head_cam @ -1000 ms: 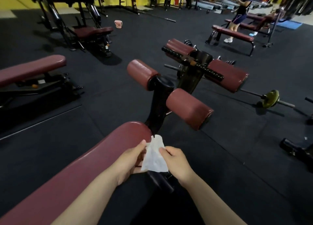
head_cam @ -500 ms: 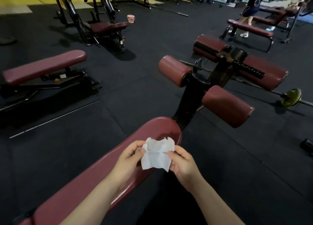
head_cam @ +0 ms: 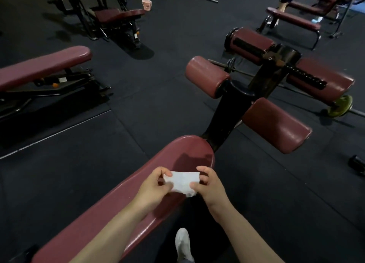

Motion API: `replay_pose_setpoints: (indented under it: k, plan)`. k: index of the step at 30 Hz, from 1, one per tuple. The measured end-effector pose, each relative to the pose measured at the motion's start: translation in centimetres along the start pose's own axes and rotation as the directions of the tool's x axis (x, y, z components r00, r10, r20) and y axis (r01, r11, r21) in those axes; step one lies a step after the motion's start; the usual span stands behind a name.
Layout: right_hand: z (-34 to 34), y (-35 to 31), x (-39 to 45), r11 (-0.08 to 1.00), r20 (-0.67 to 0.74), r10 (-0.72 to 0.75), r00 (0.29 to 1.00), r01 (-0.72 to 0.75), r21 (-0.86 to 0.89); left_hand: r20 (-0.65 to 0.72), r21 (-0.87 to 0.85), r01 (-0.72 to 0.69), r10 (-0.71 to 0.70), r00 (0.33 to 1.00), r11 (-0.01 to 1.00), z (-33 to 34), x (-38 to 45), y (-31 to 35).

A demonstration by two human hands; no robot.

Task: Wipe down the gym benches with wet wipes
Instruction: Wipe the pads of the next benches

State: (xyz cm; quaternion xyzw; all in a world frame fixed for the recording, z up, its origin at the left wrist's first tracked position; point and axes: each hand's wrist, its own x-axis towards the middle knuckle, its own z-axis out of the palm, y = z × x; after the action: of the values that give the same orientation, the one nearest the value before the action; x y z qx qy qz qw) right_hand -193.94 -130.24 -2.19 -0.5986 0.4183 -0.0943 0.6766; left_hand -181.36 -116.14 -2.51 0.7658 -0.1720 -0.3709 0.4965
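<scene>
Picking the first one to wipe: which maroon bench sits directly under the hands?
The long bench running bottom-left to centre; both hands hold the wipe over its rounded end.

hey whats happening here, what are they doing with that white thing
A person stands at the end of a maroon padded bench in a gym and holds a white wet wipe stretched between both hands. The left hand pinches its left edge and the right hand pinches its right edge, just above the bench pad. The wipe is not on the pad yet, so wiping of this bench looks about to begin. More benches stand around, and another person stands by a far bench.
</scene>
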Motion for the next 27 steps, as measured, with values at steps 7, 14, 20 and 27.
replay_pose_setpoints:
  k: [7,14,20,27]
  plan:
    - [-0.2,-0.1,6.0,0.963,0.04,0.232,0.972,-0.235,0.134,-0.217,0.036,0.024,-0.016,0.976,0.999,2.5,5.3,0.9]
    - [0.3,-0.9,10.6,0.961,0.073,0.266,0.961,-0.27,0.056,-0.096,0.394,-0.176,0.231,0.968,0.902,6.1,8.1,0.9]
    - [-0.2,-0.2,13.3,0.971,0.148,0.237,0.96,-0.24,0.006,0.083,0.403,-0.326,0.321,0.944,0.855,6.8,10.1,-0.3]
    - [-1.6,1.1,22.2,0.895,-0.012,0.116,0.993,-0.11,-0.433,-0.212,0.467,0.052,0.055,0.976,0.883,3.7,13.2,-5.0]
